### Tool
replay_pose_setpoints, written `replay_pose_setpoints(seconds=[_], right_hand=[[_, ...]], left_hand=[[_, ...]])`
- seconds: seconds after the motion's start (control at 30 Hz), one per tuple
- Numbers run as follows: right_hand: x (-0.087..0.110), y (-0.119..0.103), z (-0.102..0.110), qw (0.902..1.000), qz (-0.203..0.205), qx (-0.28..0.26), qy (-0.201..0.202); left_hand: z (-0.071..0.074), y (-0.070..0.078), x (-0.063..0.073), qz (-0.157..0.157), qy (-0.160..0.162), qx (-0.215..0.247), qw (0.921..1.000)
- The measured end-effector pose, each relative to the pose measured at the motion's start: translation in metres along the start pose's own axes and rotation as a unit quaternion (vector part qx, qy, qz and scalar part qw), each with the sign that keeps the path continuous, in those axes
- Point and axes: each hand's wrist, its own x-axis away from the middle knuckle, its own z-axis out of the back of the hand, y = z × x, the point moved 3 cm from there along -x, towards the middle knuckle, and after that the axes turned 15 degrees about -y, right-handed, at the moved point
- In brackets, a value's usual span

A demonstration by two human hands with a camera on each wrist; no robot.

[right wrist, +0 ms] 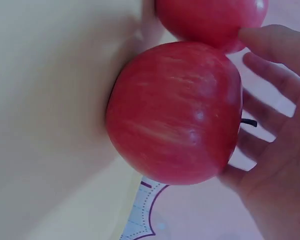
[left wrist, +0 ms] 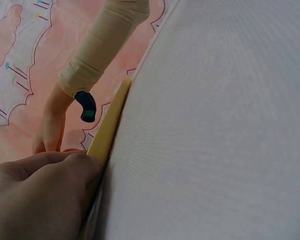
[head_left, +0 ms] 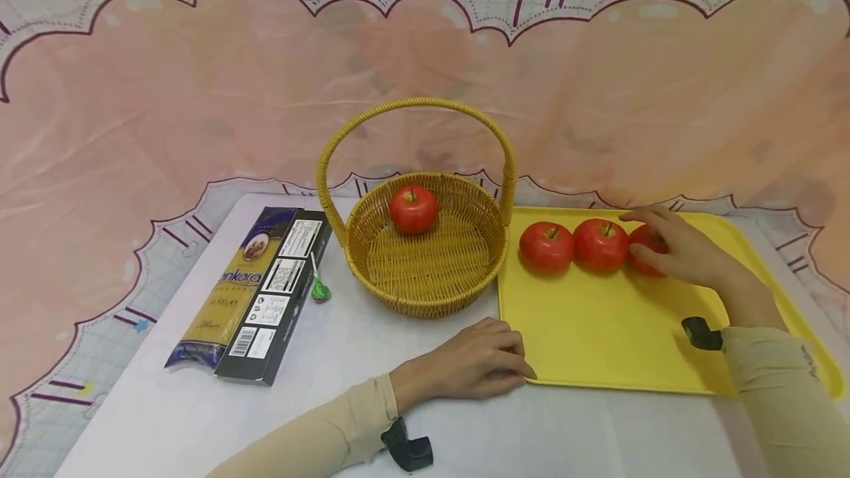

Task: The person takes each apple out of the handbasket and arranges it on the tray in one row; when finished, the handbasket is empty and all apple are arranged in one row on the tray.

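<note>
Three red apples lie in a row on a yellow tray (head_left: 598, 338): a left apple (head_left: 547, 249), a middle apple (head_left: 600, 245) and a right apple (head_left: 645, 239). Over the right apple, my right hand (head_left: 684, 246) has its fingers spread around it; the right wrist view shows a gap between palm and apple (right wrist: 175, 115). The thumb is by the neighbouring apple (right wrist: 210, 20). My left hand (head_left: 468, 361) rests loosely bent on the table, fingertips at the tray's near left corner. Another apple (head_left: 414, 209) sits in a wicker basket (head_left: 425, 308).
The basket's tall handle (head_left: 418, 102) arches up beside the tray. Left of it lie a pasta packet (head_left: 232, 286), a black box (head_left: 275, 301) and a green-wrapped lollipop (head_left: 320, 290) on the white table (head_left: 345, 349). A patterned cloth (head_left: 265, 94) hangs behind.
</note>
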Motion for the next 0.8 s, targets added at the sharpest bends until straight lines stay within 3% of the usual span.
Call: replay_pose_setpoints(seconds=[0.2, 0.8], right_hand=[[-0.003, -0.016, 0.001, 0.9994, 0.02, -0.01, 0.025], [-0.021, -0.043, -0.011, 0.9978, 0.061, 0.0, 0.026]], left_hand=[[0.001, 0.0, 0.0, -0.001, 0.0, 0.003, 1.0], [0.001, 0.0, 0.0, -0.004, -0.002, -0.001, 1.0]])
